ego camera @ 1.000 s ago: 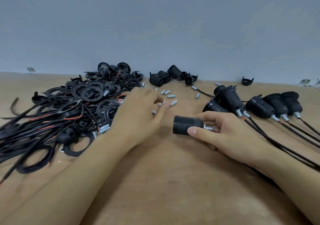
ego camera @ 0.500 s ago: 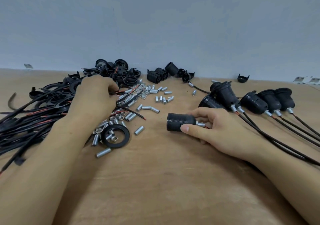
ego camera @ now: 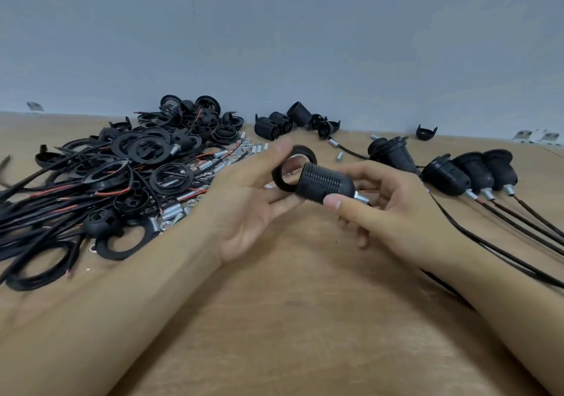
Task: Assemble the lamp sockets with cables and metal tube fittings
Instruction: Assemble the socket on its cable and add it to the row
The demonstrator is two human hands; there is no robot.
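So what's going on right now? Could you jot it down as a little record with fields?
left hand: holds a black ring at the socket's open end
right hand: grips a threaded black socket, metal tube fitting at its rear
finished sockets: lined up on the right, cables attached
loose parts pile: left side of the wooden table

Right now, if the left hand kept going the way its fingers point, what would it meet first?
The left hand, holding a ring, points right toward the socket in the right hand. The ring would likely meet the socket's open end first; depth is unclear.
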